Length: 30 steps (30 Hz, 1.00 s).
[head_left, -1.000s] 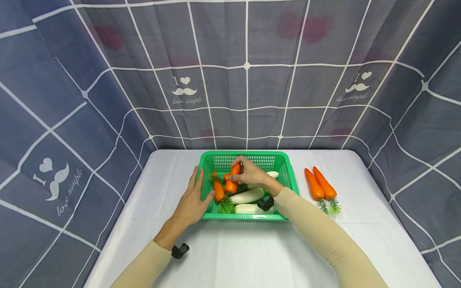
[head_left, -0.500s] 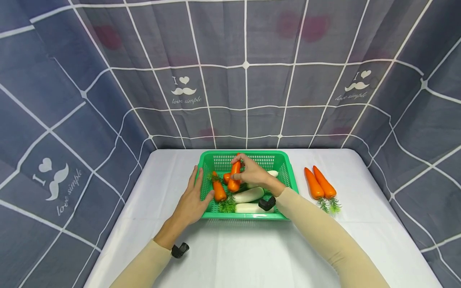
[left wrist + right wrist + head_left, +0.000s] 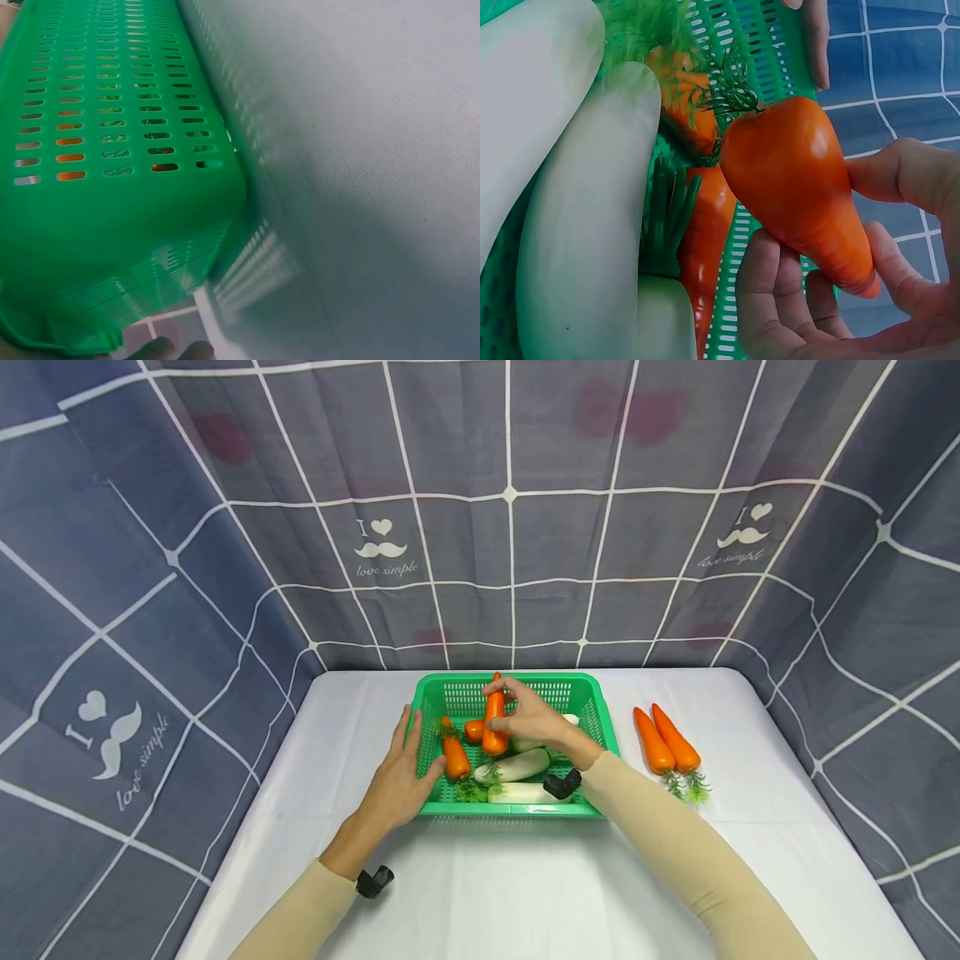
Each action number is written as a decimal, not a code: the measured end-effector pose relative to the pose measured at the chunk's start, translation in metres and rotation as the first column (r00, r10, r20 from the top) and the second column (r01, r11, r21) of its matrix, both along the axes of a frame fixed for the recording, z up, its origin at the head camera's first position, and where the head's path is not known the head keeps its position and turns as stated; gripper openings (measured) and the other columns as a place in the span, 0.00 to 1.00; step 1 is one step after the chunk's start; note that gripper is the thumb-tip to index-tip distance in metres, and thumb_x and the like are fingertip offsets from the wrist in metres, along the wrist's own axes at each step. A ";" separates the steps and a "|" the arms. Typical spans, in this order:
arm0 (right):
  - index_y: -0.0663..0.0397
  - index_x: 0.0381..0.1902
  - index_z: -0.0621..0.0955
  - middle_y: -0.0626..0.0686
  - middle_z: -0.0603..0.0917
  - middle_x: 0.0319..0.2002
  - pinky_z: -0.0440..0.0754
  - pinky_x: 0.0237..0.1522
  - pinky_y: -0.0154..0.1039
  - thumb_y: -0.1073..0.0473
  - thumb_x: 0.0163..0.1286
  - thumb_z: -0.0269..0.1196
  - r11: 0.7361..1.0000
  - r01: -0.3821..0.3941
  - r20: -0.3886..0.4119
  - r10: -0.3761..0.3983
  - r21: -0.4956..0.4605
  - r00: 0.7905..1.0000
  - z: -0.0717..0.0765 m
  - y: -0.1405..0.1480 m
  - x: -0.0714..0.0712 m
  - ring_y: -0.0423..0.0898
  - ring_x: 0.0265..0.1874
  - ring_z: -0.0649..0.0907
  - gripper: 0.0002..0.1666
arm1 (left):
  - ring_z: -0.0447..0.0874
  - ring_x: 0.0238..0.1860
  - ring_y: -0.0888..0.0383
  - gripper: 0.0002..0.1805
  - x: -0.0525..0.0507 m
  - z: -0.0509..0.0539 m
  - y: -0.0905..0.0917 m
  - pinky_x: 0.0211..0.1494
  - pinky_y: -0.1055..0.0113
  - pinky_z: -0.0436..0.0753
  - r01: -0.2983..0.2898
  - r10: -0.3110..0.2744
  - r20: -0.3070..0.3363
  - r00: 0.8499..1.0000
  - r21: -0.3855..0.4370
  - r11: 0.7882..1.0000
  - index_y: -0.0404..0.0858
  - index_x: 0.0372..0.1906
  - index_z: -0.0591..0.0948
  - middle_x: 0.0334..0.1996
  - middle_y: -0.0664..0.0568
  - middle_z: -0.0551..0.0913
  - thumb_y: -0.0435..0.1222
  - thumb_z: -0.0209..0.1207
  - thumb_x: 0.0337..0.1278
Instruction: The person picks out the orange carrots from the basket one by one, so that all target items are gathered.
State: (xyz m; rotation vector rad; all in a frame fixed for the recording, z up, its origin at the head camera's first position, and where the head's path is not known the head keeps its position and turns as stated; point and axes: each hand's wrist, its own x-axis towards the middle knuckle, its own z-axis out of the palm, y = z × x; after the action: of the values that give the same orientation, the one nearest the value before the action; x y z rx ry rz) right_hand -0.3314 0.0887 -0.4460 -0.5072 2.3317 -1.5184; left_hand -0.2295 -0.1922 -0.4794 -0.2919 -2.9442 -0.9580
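Observation:
In the head view my right hand (image 3: 531, 718) holds an orange carrot (image 3: 494, 727) over the green basket (image 3: 517, 810). The right wrist view shows thumb and fingers round that carrot (image 3: 795, 172), its leafy tuft pointing away from the palm. My left hand (image 3: 401, 781) rests with straight fingers against the basket's left side. Below the held carrot lie another carrot (image 3: 455, 756) at the left, a partly hidden carrot (image 3: 474, 731), and several white radishes (image 3: 513, 767). The left wrist view shows mostly the basket's outer wall (image 3: 120, 210), with the fingertips (image 3: 157, 349) at its lower edge.
Two carrots (image 3: 667, 743) with green tops lie side by side on the white tabletop (image 3: 525, 893), right of the basket. A dark checked curtain (image 3: 465, 543) surrounds the table at the back and sides.
My right hand has lifted the carrot a little and shifted it slightly right, turning it more upright. More of the carrot beneath now shows. The left hand has stayed in place.

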 end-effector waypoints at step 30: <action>0.44 0.86 0.80 0.67 0.78 0.77 0.91 0.47 0.41 0.65 0.79 0.70 0.998 0.035 -0.016 -0.036 -0.049 0.999 0.012 0.031 0.006 0.57 0.49 0.91 0.40 | 0.73 0.87 0.26 0.54 0.000 -0.001 0.000 0.80 0.29 0.82 -0.006 0.006 -0.001 1.000 0.016 1.000 0.42 0.99 0.42 1.00 0.45 0.33 0.52 0.62 0.91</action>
State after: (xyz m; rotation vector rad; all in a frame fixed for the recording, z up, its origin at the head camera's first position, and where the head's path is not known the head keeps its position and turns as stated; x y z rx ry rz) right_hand -0.3258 0.1195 -0.4339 -0.4949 2.3333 -1.5966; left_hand -0.2296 -0.1919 -0.4803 -0.2820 -2.9336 -0.9798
